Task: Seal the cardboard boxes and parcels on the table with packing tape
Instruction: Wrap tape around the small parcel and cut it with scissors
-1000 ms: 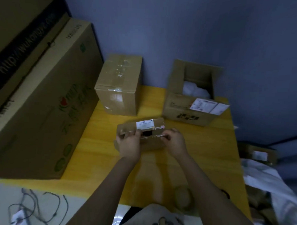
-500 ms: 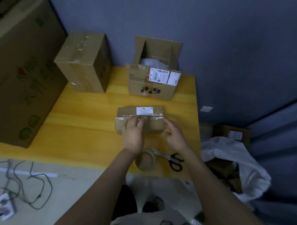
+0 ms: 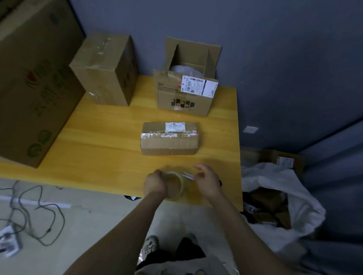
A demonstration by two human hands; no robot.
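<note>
A small flat cardboard parcel (image 3: 169, 138) with a white label and old tape along its top seam lies in the middle of the yellow table (image 3: 106, 144). Near the front edge my left hand (image 3: 154, 182) grips a roll of clear packing tape (image 3: 175, 186). My right hand (image 3: 207, 181) is beside the roll, fingers loosely spread at the tape's free end; whether it pinches the end is blurred. Behind the parcel stands an open box (image 3: 185, 90) with raised flaps and white filling. A taped, closed box (image 3: 106, 70) stands at the back left.
A very large printed carton (image 3: 28, 81) fills the table's left side. Right of the table, on the floor, are a white sack (image 3: 281, 197) with cardboard pieces and another small box (image 3: 286, 160). Cables and a power strip (image 3: 7, 240) lie on the floor at left.
Both hands left the small parcel and came back to the table's front edge. My left hand picked up the tape roll. The scissors seen beside the roll earlier are now hidden.
</note>
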